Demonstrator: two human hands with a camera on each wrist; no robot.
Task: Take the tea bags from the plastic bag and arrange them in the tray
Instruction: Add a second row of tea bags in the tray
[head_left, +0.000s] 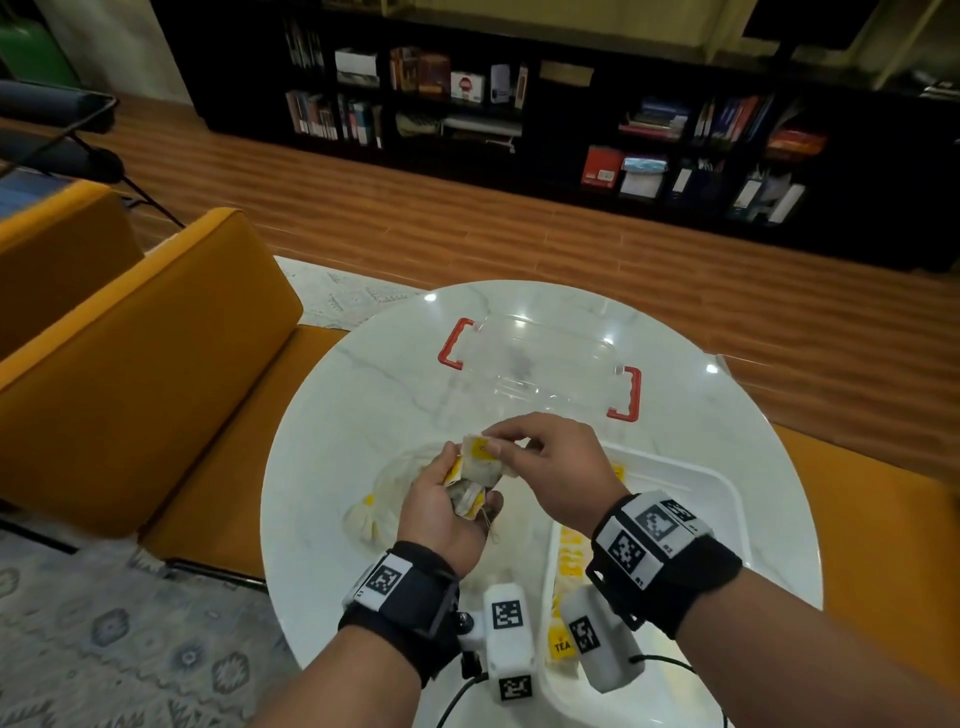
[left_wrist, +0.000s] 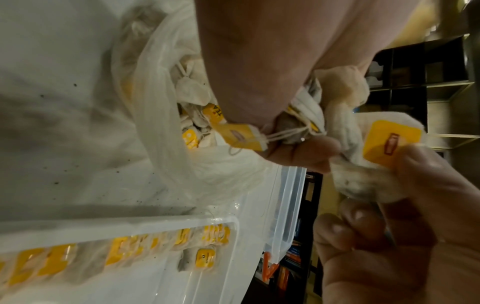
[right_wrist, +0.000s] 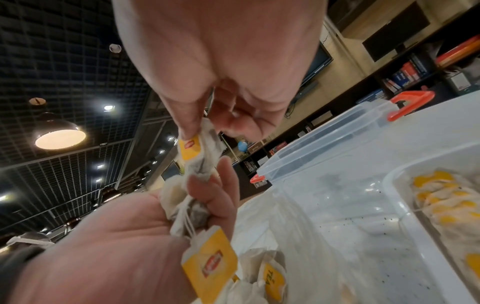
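Above the round white table (head_left: 332, 415), just left of the tray (head_left: 727, 499), both hands meet over a clump of tea bags (head_left: 470, 493). The left hand (head_left: 441, 514) lies palm up with its fingers curled round the clump, strings and yellow tags (right_wrist: 210, 265) hanging out between them. The right hand (head_left: 550, 467) reaches in from the tray side and pinches one tea bag (left_wrist: 374, 156) between thumb and forefinger, right at its yellow tag; that bag is raised at the top of the clump and still touches the others, and the remaining right fingers are loosely curled below it.

Under the hands, left of the tray, the plastic bag (head_left: 384, 493) lies open and crumpled on the table, with more tea bags and yellow tags showing inside it in the left wrist view.

Inside the tray, a row of tea bags (left_wrist: 124, 253) runs along the wall nearest the plastic bag, their yellow tags lined up one after another. One more bag lies just beside the row, toward the tray's far corner. Dark specks dot the tray floor and the table by its rim.

Beyond the tray, on the far part of the table, sits a clear lid (head_left: 540, 364) with red clips (head_left: 454, 351) at both ends.

Left of the table stand orange seats (head_left: 145, 353); across the wooden floor is a dark bookshelf (head_left: 519, 104).
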